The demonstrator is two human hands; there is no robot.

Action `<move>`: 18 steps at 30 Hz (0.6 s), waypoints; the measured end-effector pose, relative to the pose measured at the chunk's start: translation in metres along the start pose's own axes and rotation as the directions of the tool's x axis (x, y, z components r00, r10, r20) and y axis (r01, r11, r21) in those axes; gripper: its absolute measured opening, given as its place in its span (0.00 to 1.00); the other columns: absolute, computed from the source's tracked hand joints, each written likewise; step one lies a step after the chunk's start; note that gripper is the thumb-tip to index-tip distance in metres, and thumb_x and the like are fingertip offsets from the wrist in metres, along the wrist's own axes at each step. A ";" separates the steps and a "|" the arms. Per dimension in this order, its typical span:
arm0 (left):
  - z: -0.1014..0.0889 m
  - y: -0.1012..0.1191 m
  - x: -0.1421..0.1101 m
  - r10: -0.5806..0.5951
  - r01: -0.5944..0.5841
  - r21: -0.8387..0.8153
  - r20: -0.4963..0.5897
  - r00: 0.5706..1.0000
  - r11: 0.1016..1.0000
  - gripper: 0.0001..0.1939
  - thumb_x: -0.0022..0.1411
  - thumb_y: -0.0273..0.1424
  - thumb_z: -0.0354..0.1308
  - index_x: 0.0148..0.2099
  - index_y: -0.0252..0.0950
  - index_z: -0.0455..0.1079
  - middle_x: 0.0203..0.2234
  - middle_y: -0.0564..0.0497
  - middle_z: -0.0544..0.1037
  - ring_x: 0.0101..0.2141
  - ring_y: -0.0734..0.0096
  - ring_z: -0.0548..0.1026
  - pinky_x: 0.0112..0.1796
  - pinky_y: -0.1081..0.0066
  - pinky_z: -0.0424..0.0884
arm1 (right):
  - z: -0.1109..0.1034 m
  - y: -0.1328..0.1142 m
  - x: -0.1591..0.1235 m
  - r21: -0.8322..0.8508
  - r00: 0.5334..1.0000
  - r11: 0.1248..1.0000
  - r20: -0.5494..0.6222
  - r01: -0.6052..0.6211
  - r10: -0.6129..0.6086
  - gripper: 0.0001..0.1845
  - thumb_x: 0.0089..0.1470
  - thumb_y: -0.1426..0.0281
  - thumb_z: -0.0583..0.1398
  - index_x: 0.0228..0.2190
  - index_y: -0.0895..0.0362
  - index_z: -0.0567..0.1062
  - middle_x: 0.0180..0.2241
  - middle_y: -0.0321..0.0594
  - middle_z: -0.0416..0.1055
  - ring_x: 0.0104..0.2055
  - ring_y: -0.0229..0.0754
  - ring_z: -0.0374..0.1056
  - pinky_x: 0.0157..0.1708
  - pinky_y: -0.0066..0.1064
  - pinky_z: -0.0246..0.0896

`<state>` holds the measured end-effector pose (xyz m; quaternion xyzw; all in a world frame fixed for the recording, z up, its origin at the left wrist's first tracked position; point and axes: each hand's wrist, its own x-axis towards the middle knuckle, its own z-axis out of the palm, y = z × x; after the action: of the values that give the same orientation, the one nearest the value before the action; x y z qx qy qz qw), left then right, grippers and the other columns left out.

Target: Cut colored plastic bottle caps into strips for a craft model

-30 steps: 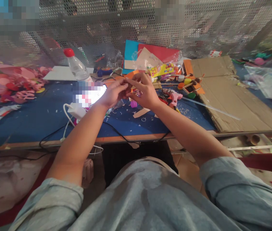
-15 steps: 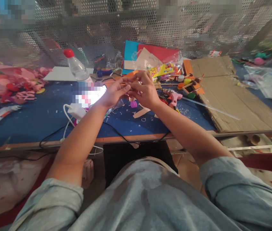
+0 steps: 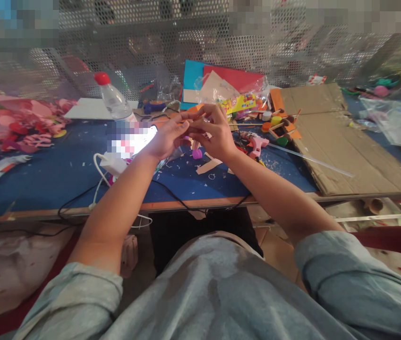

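Note:
Over the middle of the blue table, my left hand (image 3: 167, 137) and my right hand (image 3: 215, 131) meet at the fingertips. Both are closed, thumbs and fingers pinched together around something small that the fingers hide. Below them on the table lie a purple piece (image 3: 197, 154) and a tan strip (image 3: 209, 165). A lit phone (image 3: 140, 140) leans beside my left hand, with a white charger (image 3: 114, 163) in front of it. To the right of my right hand rests a pink glue gun (image 3: 258, 144).
A red-capped bottle (image 3: 114, 101) stands behind the phone. Pink cut-outs (image 3: 16, 123) pile up at the left, near a white-handled tool (image 3: 4, 168). Flat cardboard (image 3: 359, 146) covers the right side. Blue card (image 3: 192, 78) and red card (image 3: 235, 79) lie at the back. A black cable (image 3: 172, 191) crosses the front edge.
My fingers have shifted slightly against each other, the right fingers curling and the left thumb moving over the fingertips. Both arms and the things on the table stay in place.

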<state>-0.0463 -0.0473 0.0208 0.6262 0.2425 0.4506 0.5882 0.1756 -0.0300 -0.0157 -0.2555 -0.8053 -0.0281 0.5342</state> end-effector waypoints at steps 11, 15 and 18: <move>-0.005 -0.004 0.003 0.079 -0.073 0.111 -0.059 0.995 0.991 0.41 0.54 0.49 0.89 0.62 0.41 0.76 0.43 0.48 0.92 0.45 0.61 0.92 0.40 0.70 0.84 | 0.000 -0.001 0.001 0.023 1.000 1.000 0.000 0.017 -0.017 0.27 0.71 0.42 0.68 0.58 0.46 0.86 0.59 0.52 0.74 0.62 0.63 0.71 0.66 0.68 0.74; -0.006 -0.002 0.003 0.075 -0.068 0.104 -0.061 0.995 0.992 0.40 0.55 0.50 0.88 0.62 0.43 0.77 0.36 0.53 0.89 0.30 0.74 0.84 0.31 0.74 0.74 | 0.000 -0.002 0.001 0.039 0.997 0.999 0.068 0.025 -0.027 0.24 0.75 0.48 0.64 0.60 0.47 0.85 0.61 0.53 0.74 0.62 0.62 0.71 0.67 0.69 0.71; -0.005 0.000 0.003 0.048 -0.044 0.085 -0.052 0.997 0.995 0.38 0.57 0.51 0.87 0.62 0.43 0.78 0.33 0.55 0.87 0.25 0.78 0.77 0.28 0.74 0.71 | 0.001 -0.001 0.000 0.058 0.998 0.998 0.063 0.011 -0.014 0.17 0.76 0.53 0.64 0.57 0.45 0.86 0.61 0.51 0.75 0.60 0.60 0.71 0.66 0.67 0.72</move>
<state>-0.0491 -0.0424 0.0214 0.6433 0.2626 0.4702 0.5442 0.1742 -0.0307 -0.0156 -0.2358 -0.8238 -0.0002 0.5155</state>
